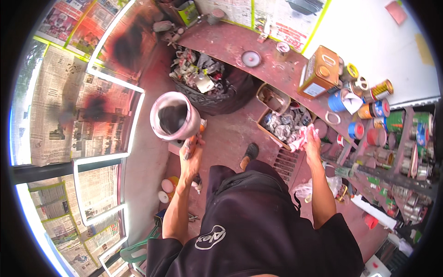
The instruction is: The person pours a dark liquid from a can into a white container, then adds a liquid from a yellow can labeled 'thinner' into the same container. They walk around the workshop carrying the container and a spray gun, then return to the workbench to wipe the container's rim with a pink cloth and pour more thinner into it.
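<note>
My left hand (190, 154) grips the handle of a spray gun with a pinkish-white cup (177, 129) on top; the cup is open at the top and dark inside. My right hand (312, 138) is closed on a crumpled pink-and-white rag or paper (302, 137), held above a cardboard box full of crumpled paper (284, 122). A black bag (217, 101) stuffed with crumpled waste lies beyond the cup, under the stained bench (214, 37). A round pink lid (250, 58) and a small can (282, 51) sit on that bench.
A large rectangular can (318, 71) and several paint cans (383, 94) crowd the right bench and shelves. Newspaper-masked windows (60, 106) line the left wall. A floor grate (286, 173), a plastic bag (304, 189), a green chair (136, 251) and several containers (168, 187) are low around me.
</note>
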`<state>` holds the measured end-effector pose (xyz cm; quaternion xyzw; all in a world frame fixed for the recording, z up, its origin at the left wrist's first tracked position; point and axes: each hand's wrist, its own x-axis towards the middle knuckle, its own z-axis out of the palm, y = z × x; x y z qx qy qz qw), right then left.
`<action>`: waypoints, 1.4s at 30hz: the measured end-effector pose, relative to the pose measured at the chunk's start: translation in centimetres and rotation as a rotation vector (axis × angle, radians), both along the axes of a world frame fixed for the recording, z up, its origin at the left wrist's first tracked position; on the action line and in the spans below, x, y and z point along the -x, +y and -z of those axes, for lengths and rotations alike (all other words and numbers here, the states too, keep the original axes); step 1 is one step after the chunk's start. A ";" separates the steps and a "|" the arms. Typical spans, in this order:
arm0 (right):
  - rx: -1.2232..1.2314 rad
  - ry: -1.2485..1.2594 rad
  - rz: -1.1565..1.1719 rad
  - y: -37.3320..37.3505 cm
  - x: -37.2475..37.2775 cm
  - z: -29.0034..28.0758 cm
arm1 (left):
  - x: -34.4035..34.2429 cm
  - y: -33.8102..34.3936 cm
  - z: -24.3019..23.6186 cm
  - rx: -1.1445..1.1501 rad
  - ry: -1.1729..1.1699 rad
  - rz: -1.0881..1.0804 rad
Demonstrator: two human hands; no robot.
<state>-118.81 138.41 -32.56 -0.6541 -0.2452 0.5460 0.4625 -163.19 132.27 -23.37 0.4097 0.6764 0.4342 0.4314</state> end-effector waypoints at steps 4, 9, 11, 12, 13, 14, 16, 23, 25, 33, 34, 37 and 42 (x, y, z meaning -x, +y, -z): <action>0.040 -0.011 -0.001 0.1 -3.5 4.1 | 2.0 10.5 -5.1 0.146 -0.245 -0.145; 0.106 0.007 0.067 -1.5 -3.0 2.7 | 6.4 24.5 -9.1 -0.114 -0.287 -0.177; 0.121 -0.018 0.176 -2.9 -2.3 3.8 | 8.1 31.0 -10.7 -0.153 -0.215 -0.145; 0.118 -0.013 0.217 -4.1 -2.7 5.1 | 8.8 34.0 -11.5 -0.193 -0.201 -0.105; 0.110 -0.013 0.261 -5.3 -2.9 6.2 | 9.7 37.1 -11.9 -0.237 -0.193 -0.061; 0.129 -0.021 0.279 -6.0 -2.5 6.7 | 11.2 39.9 -12.5 -0.219 -0.186 -0.047; 0.159 -0.046 0.348 -7.7 -1.5 7.0 | 12.7 45.7 -13.4 -0.183 -0.200 -0.042; 0.244 0.142 0.744 -15.2 5.2 9.8 | 18.8 62.7 -12.9 -0.050 -0.152 0.032; 0.218 0.235 0.717 -16.6 8.3 10.7 | 20.0 66.1 -11.9 -0.019 -0.145 0.080; 0.279 0.060 0.770 -20.5 15.5 12.2 | 21.9 73.6 -7.8 0.109 -0.184 0.029; 0.267 0.018 0.779 -21.2 15.5 12.9 | 22.5 74.0 -7.2 0.142 -0.195 0.016; 0.141 0.131 1.067 -21.3 16.9 13.9 | 22.7 74.6 -6.6 0.146 -0.211 0.036; 0.163 0.047 0.918 -18.5 18.4 10.1 | 22.7 74.9 -5.9 0.139 -0.199 0.030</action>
